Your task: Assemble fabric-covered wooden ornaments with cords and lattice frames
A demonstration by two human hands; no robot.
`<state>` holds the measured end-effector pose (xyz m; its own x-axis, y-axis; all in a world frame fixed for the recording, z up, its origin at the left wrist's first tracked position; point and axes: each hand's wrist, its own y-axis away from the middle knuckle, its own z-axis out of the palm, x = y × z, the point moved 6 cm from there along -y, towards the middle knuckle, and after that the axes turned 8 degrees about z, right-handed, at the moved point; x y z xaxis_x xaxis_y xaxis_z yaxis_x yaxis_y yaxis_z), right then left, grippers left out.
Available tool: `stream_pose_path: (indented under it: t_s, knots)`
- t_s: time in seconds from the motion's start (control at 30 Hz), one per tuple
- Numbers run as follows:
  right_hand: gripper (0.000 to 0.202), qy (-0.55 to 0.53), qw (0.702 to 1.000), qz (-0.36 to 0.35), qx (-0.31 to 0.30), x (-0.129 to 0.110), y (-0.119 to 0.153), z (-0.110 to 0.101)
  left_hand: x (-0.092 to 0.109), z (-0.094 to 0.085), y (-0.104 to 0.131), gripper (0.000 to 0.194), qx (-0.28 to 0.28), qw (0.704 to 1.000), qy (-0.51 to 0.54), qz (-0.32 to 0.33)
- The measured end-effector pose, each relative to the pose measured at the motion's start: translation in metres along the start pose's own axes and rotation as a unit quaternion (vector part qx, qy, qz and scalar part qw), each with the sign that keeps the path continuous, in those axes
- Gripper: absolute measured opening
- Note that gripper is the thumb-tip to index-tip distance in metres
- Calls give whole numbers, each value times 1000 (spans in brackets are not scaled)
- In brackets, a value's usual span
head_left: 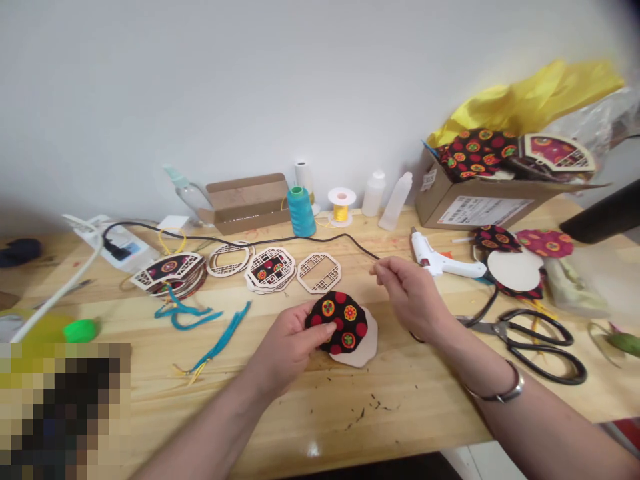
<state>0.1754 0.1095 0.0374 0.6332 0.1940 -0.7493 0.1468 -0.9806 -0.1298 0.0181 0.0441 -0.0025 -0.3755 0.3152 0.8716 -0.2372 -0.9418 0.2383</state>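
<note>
My left hand (pixel 293 340) is closed around a black fabric-covered piece (pixel 337 323) with red dots and bright flower motifs, thumb on top. Under it, a pale scalloped board (pixel 369 343) sticks out toward the lower right; whether the two are joined I cannot tell. To the right, my right hand (pixel 410 293) pinches a black cord (pixel 345 235) above the table. This cord runs from the power strip behind my fingers toward the white glue gun (pixel 447 260). Just left of my hands lies a pale openwork wooden frame (pixel 319 272).
Black-handled scissors (pixel 520 337) lie beside my right wrist. More wooden frames (pixel 270 269), blue tassels (pixel 220 343) and a power strip (pixel 120 243) are on the left. Along the wall stand a teal thread cone (pixel 301 213), a yellow spool (pixel 341 207), bottles (pixel 374 193) and a full carton (pixel 470 203).
</note>
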Motion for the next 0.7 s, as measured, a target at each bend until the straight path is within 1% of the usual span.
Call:
stream_pose_path:
  t_s: [0.03,0.07,0.1,0.13,0.17,0.23,0.27,0.33,0.4,0.47,0.53,0.57,0.63,0.7]
  knots:
    - [19,-34,999,0,-10,-1,0,-3,1,0,0,28,10,1000,8,4]
    - [20,-65,997,-11,-34,-5,1,-5,3,-1,-1,28,20,1000,16,7]
    - [21,-91,993,-32,-75,-12,4,-4,5,-1,-1,29,34,999,26,11]
    - [22,-114,983,-58,-130,-20,10,-2,7,-3,-2,30,51,998,36,13]
    - [23,-129,969,-88,-193,-29,17,2,8,-4,-3,30,69,997,45,12]
    - [22,-134,930,-149,-308,-47,36,11,9,-8,-4,32,95,994,62,6]
    - [22,-127,911,-179,-349,-54,45,16,9,-10,-5,32,102,992,71,5]
    - [21,-93,883,-228,-399,-63,62,25,10,-12,-7,34,103,991,90,11]
    - [23,-51,865,-272,-419,-67,76,36,11,-13,-7,37,100,988,111,25]
    - [25,-8,854,-312,-416,-69,86,44,12,-14,-7,39,101,986,128,30]
    - [14,20,842,-350,-410,-71,94,49,14,-14,-6,38,103,985,137,24]
    - [7,22,836,-366,-409,-73,97,50,14,-13,-6,36,103,984,141,20]
    - [20,-2,824,-387,-414,-76,101,48,16,-12,-6,32,96,984,148,17]
    - [22,-39,825,-383,-414,-78,100,45,16,-11,-6,32,84,985,151,19]
